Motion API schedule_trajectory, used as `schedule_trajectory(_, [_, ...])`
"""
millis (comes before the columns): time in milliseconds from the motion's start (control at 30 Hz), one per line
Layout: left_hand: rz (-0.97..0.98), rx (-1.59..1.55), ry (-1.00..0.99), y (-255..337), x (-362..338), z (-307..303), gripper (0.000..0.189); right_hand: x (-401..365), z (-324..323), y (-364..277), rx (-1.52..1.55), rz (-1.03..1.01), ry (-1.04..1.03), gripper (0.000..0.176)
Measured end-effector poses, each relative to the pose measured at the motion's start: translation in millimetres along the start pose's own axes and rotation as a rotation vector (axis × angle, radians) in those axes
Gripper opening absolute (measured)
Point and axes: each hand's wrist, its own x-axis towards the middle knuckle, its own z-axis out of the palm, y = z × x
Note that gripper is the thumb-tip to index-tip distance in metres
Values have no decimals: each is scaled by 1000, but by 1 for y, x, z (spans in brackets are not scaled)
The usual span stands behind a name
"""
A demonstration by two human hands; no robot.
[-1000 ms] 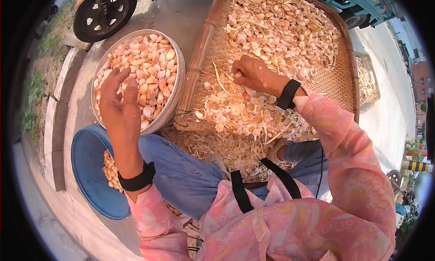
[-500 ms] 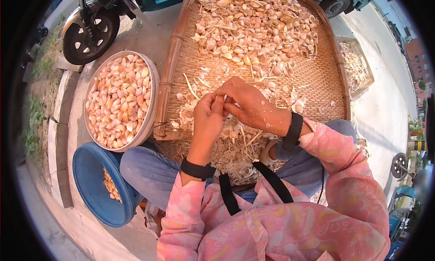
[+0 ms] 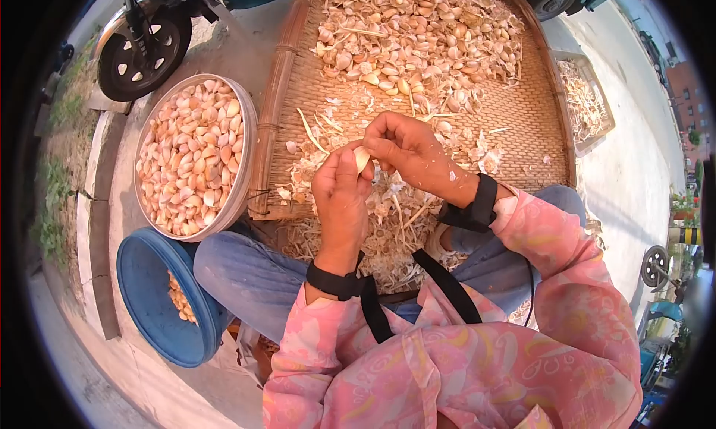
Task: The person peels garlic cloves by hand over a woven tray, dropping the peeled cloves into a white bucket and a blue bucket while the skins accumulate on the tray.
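A pale garlic clove is pinched between the thumb and fingers of my left hand, above the near edge of the woven tray. My right hand has its thumb and fingertips closed at the clove's upper side; whether it grips the clove or a bit of skin is too small to tell. Unpeeled cloves and loose skins are heaped on the far part of the tray. Below my hands, dry skins and stalks lie between my legs.
At the left stand a white bucket full of cloves and a tilted blue bucket with some cloves inside. A crate of skins is beyond the tray's right edge. A vehicle's wheel is at the upper left.
The clove, hidden before, now shows between my fingers. My left hand has turned and dropped slightly, and my right hand has shifted up and left. The whole view has moved a little.
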Motion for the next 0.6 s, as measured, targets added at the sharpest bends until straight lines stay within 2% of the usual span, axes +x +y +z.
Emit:
schedule_trajectory(33, [-31, -41, 4, 2, 0, -2, 30, 3, -3, 3, 122, 92, 19, 18])
schedule_trajectory(133, [-160, -177, -111, 25, -1, -10, 31, 18, -20, 0, 82, 257, 57, 20])
schedule_trajectory(167, [-190, -180, -164, 43, -11, -1, 32, 25, -30, 6, -152, 304, 10, 23])
schedule_trajectory(233, [-178, -103, -369, 82, -39, 17, 34, 47, -52, 29, -510, 94, 39, 21])
schedule_trajectory(267, [-87, -133, -522, 101, -54, 32, 34, 61, -61, 37, -684, -15, 49, 21])
schedule_trajectory(333, [-28, -367, -748, 124, -73, 49, 30, 96, -78, 47, -986, -284, 86, 19])
schedule_trajectory(367, [-29, -510, -801, 127, -80, 55, 28, 110, -79, 51, -1126, -423, 104, 19])
schedule_trajectory(467, [-82, -826, -841, 124, -93, 67, 23, 129, -64, 48, -1200, -307, 10, 18])
schedule_trajectory(500, [-97, -858, -838, 124, -97, 67, 21, 133, -63, 56, -1283, -232, -31, 19])
schedule_trajectory(600, [-126, -887, -824, 126, -105, 70, 15, 125, -56, 62, -1282, -254, -91, 19])
